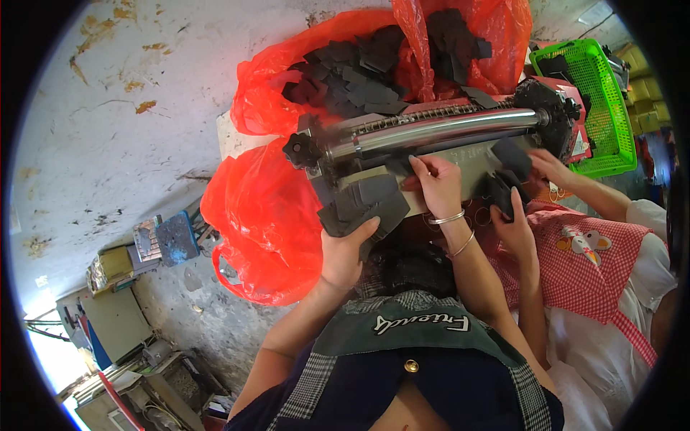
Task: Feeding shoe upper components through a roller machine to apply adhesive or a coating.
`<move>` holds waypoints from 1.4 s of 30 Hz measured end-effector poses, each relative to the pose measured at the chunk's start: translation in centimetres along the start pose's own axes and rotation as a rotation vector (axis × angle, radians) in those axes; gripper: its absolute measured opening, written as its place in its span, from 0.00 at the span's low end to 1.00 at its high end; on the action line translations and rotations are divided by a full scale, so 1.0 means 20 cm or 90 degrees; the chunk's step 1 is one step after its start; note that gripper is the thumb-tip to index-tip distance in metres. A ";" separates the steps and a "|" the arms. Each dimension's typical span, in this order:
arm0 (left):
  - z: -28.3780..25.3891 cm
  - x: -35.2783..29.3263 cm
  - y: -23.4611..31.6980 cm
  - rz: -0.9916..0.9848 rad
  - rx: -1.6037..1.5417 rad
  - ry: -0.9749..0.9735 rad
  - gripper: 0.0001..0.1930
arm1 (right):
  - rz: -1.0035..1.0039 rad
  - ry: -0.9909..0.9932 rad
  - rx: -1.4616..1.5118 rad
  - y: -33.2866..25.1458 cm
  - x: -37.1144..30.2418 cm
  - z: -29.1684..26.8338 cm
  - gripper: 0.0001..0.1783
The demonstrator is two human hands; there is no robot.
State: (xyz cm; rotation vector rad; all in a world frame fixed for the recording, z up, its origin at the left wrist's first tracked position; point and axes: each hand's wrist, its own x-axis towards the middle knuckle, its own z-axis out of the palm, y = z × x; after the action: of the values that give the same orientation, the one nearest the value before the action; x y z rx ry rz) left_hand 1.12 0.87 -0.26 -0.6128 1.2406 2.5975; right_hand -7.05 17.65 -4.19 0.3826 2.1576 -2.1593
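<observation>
My left hand [343, 255] is closed round a loose stack of flat dark grey pieces [370, 205], its thumb lying on top. They look like thin leather or card; the material is hard to tell. At the plate in front of a roller machine, my right hand [440, 188] is pinched at the edge of a single dark piece [397, 167]. That piece lies just before the shiny metal roller [438, 134]. Bangles circle my right wrist.
A co-worker's hands [516, 231] hold similar dark pieces at the machine's right. Behind the roller, red plastic bags [262, 86] hold heaped pieces. Another red bag [262, 223] hangs at the left. Black knobs [298, 151] stick out at the machine's end. A green basket [611, 108] stands far right.
</observation>
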 end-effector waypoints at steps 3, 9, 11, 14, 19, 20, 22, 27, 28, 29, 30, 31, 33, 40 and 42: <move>-0.06 0.04 -0.04 0.021 0.041 -0.002 0.18 | 0.050 -0.262 -0.075 -0.12 -0.12 -0.06 0.15; -0.05 0.01 -0.02 -0.009 0.040 0.011 0.16 | 0.149 -0.265 -0.013 -0.17 -0.22 -0.08 0.15; -0.06 0.02 -0.03 -0.016 0.056 0.010 0.16 | 0.155 -0.262 0.015 -0.18 -0.23 -0.07 0.16; -0.06 0.04 -0.03 0.006 0.048 0.009 0.15 | 0.106 -0.286 -0.007 -0.17 -0.23 -0.06 0.18; -0.04 0.03 0.01 -0.037 0.034 0.008 0.14 | -0.015 -0.267 -0.030 -0.14 -0.24 -0.06 0.13; -0.05 0.03 0.00 -0.036 0.034 0.009 0.14 | -0.015 -0.269 -0.030 -0.15 -0.24 -0.05 0.13; -0.05 0.03 -0.01 -0.031 0.009 -0.003 0.15 | 0.118 -0.135 -0.034 -0.16 -0.24 -0.04 0.12; -0.06 0.00 -0.01 -0.011 0.051 0.018 0.16 | 0.199 -0.057 -0.068 -0.02 -0.14 -0.07 0.13; -0.06 0.00 -0.03 0.009 0.073 0.020 0.16 | 0.094 -0.005 -0.122 0.03 -0.08 -0.04 0.14; -0.05 0.00 -0.04 0.007 0.074 0.017 0.16 | -0.012 0.047 -0.177 0.05 -0.04 -0.03 0.16; -0.05 0.01 -0.05 0.016 0.074 0.023 0.16 | -0.012 0.035 -0.047 0.05 0.00 0.02 0.18; -0.06 0.03 -0.05 0.025 0.075 0.029 0.16 | -0.013 0.034 -0.047 0.02 -0.02 0.01 0.18; -0.06 0.04 -0.04 0.028 0.068 0.025 0.16 | 0.008 -0.201 -0.134 -0.08 -0.12 -0.03 0.17; -0.06 0.02 -0.02 -0.060 -0.031 -0.040 0.17 | 0.093 -0.272 -0.040 -0.18 -0.21 -0.04 0.13; -0.07 0.02 0.00 -0.059 -0.028 -0.053 0.17 | 0.092 -0.277 -0.044 -0.15 -0.19 -0.08 0.13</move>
State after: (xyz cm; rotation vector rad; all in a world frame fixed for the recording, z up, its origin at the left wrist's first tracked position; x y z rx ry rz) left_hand 1.20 -0.21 -1.29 -0.5506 1.1064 2.5525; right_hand -3.81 18.76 -0.45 0.0520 1.8908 -1.8728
